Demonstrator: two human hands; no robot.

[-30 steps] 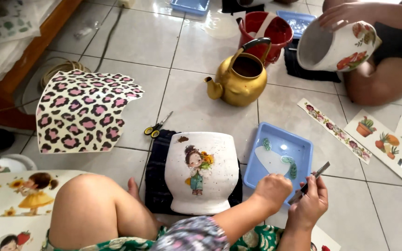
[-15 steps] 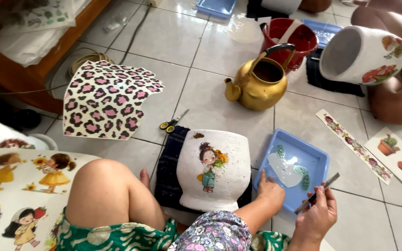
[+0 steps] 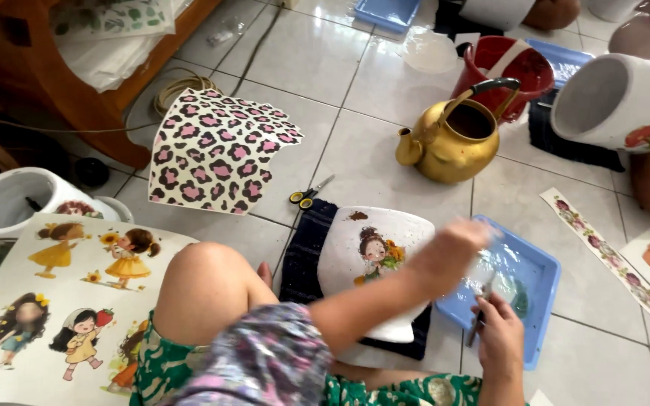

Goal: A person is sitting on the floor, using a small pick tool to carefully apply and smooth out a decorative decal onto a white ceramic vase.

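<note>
Left hand [image 3: 453,248] now over tray [image 3: 543,301]

Pot [image 3: 374,263] on cloth [image 3: 304,252]; tray [image 3: 539,274] right; kettle [image 3: 453,139] behind.

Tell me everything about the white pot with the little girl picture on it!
The pot is white and speckled, looks like glazed clay, and lies on its side on a dark cloth on the tiled floor. Its side faces up, showing a decal of a brown-haired girl holding yellow flowers, with a small brown mark above her. The left forearm crosses over its right part, hiding some of it. A blue tray sits just to its right.
</note>
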